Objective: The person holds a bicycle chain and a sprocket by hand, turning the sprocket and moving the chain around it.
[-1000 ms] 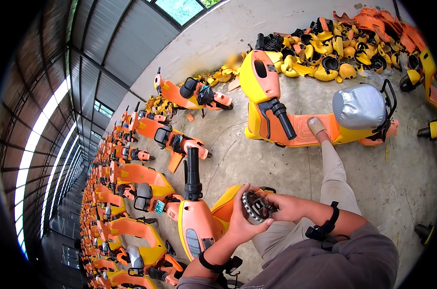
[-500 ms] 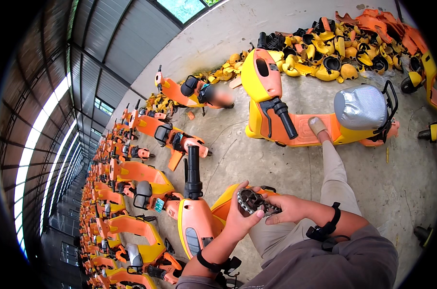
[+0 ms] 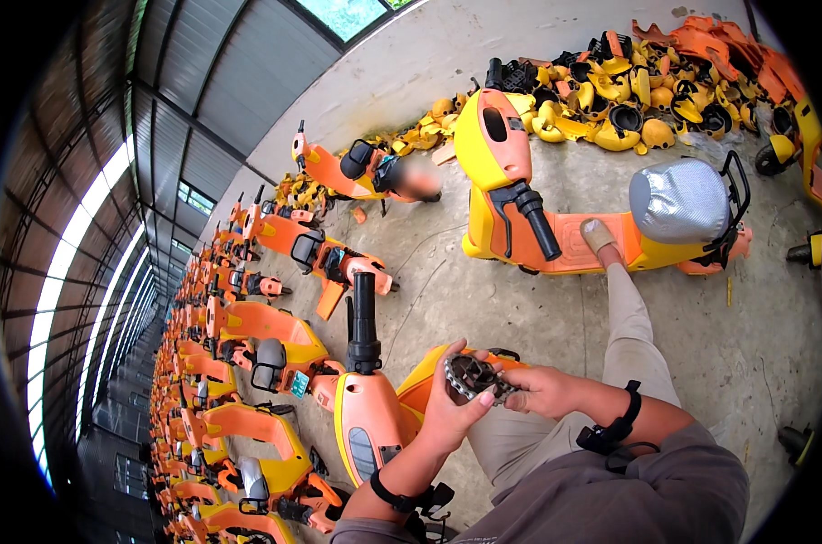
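My left hand (image 3: 449,406) is wrapped round a dark, greasy metal sprocket (image 3: 466,374) with a chain along its rim. My right hand (image 3: 549,392) grips the other end of the chain piece, its fingers and thumb pressed on it. The two hands are close together in front of my body. Part of the metal piece is hidden behind the fingers. Just left of my left hand is the front of a yellow and orange scooter (image 3: 379,417) with a black handlebar grip (image 3: 364,313).
My foot in a tan shoe (image 3: 598,238) rests on the floorboard of another yellow and orange scooter (image 3: 556,238) ahead, its seat under a silver cover (image 3: 678,201). Rows of scooters (image 3: 248,435) fill the left. Yellow helmets (image 3: 615,127) lie piled along the wall.
My right hand has shifted slightly to the left along the chain, its fingers now nearer the sprocket. The sprocket is turned a little in my left hand.
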`<action>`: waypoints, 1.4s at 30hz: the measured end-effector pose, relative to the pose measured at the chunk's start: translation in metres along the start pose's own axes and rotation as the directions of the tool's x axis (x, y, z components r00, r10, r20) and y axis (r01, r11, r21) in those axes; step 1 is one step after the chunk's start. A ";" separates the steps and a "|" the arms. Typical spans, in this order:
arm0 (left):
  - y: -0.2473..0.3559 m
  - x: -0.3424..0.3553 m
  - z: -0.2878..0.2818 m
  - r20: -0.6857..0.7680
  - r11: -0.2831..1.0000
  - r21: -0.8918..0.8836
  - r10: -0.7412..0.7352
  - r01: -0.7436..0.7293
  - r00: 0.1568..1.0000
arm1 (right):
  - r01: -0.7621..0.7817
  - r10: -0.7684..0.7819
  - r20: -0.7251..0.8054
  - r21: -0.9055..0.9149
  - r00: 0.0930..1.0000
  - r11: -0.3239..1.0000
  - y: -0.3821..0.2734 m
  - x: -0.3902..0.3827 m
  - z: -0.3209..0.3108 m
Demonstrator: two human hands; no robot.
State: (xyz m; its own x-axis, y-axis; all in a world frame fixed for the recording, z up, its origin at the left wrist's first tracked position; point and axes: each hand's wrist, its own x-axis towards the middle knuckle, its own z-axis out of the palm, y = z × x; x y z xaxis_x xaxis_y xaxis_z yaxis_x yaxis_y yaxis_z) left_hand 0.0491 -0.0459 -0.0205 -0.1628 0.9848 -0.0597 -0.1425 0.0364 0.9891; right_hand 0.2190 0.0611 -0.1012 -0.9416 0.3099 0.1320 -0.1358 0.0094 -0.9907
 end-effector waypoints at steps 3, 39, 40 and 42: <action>-0.002 0.003 0.004 -0.020 0.999 0.041 -0.001 0.001 1.000 | 0.070 -0.070 -0.003 0.105 0.998 0.992 0.009 0.000 -0.001; -0.021 -0.017 -0.012 0.719 0.224 0.471 0.463 -0.853 0.518 | 0.610 -0.700 0.153 0.388 0.697 0.692 -0.125 0.166 -0.001; -0.021 -0.016 -0.010 0.728 0.226 0.468 0.448 -0.854 0.518 | 0.407 -0.521 0.141 0.469 0.842 0.784 -0.097 0.165 -0.015; -0.021 -0.017 -0.008 0.715 0.230 0.475 0.462 -0.849 0.525 | 0.263 -0.304 0.068 0.346 0.950 0.900 -0.049 0.178 -0.014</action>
State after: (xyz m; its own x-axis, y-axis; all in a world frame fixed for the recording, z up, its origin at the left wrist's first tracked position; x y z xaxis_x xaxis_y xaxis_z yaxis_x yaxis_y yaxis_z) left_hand 0.0468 -0.0644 -0.0412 0.5464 0.6550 0.5220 0.5693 -0.7476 0.3420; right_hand 0.0622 0.1290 -0.0297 -0.8745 0.2274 0.4284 -0.4766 -0.2394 -0.8459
